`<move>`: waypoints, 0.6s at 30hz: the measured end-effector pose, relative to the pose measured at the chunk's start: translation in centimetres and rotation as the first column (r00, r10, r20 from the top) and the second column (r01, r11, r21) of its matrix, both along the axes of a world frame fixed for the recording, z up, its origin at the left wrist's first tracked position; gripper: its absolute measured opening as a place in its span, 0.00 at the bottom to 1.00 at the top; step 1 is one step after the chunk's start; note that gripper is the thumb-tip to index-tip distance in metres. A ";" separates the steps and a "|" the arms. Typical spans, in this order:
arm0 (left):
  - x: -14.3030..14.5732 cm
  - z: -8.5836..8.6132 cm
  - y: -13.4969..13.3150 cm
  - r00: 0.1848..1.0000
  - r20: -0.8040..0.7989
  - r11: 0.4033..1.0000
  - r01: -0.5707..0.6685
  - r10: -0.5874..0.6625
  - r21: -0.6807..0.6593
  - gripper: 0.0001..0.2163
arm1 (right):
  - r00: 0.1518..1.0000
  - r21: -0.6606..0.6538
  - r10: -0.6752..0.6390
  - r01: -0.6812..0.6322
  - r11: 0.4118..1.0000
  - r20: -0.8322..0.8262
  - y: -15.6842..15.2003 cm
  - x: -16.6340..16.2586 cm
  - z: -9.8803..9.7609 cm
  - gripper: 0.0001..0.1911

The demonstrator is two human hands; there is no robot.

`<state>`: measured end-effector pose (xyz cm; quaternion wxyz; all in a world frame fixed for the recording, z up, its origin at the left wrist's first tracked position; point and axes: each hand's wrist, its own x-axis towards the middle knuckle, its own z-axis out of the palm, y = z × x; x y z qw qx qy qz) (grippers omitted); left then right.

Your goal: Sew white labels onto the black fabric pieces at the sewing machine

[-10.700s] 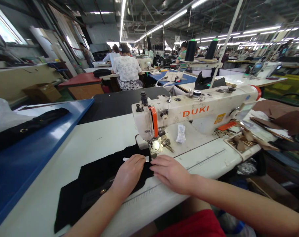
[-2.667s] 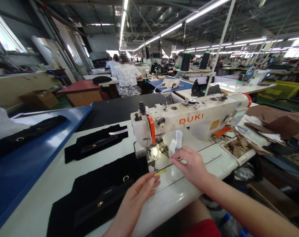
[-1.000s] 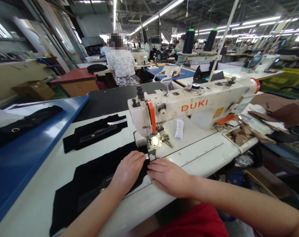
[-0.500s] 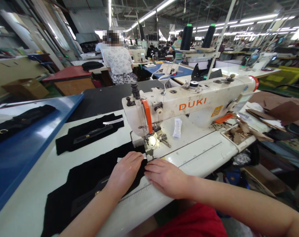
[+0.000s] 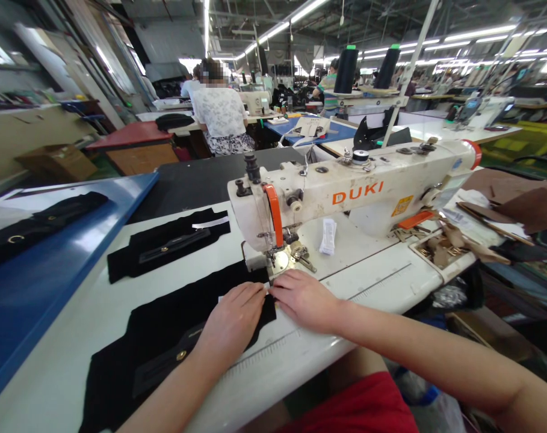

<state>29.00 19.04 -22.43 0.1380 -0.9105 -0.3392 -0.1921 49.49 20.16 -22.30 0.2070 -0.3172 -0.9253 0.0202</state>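
A large black fabric panel [image 5: 160, 325] lies on the sewing table, with a dark band and a gold snap on it. My left hand [image 5: 237, 313] rests on the panel's right part, fingers together and curled over a white strip [image 5: 268, 287], mostly covered by that hand. My right hand [image 5: 305, 299] is at the panel's right end, its bent fingertips closed at the end of the strip and nearly meeting my left fingertips. Just beyond both hands are the presser foot and needle plate [image 5: 281, 260] of a white sewing machine [image 5: 313, 189].
A second black panel [image 5: 169, 243] with a white strip on it lies farther back. White labels [image 5: 328, 236] sit on the machine bed. A parts tray [image 5: 442, 252] is at right, a blue table [image 5: 74, 252] at left. A seated person [image 5: 219, 114] works ahead.
My right hand has moved up from the panel's lower right edge to the white strip's end. My left hand stays over the strip. The view has shifted slightly.
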 end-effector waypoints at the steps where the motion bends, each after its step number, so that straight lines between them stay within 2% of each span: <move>1: -0.1 -0.1 -0.2 1.000 0.013 1.000 -0.019 0.019 -0.016 0.15 | 1.000 0.014 -0.002 0.001 1.000 0.015 0.2 0.0 0.0 0.09; 7: -0.1 -0.7 -0.9 0.993 0.011 0.981 -0.113 0.116 -0.155 0.18 | 0.996 0.088 0.010 -0.018 0.996 0.088 0.9 0.0 -0.2 0.08; 14: 1.2 -0.7 1.6 0.991 -0.050 0.973 -0.129 0.122 -0.191 0.19 | 0.997 0.101 -0.021 0.013 0.995 0.078 3.3 0.7 0.0 0.08; 18: 1.6 -0.7 2.1 0.989 -0.056 0.965 -0.144 0.135 -0.218 0.19 | 0.997 0.082 -0.039 0.034 0.996 0.060 3.9 0.9 -0.1 0.09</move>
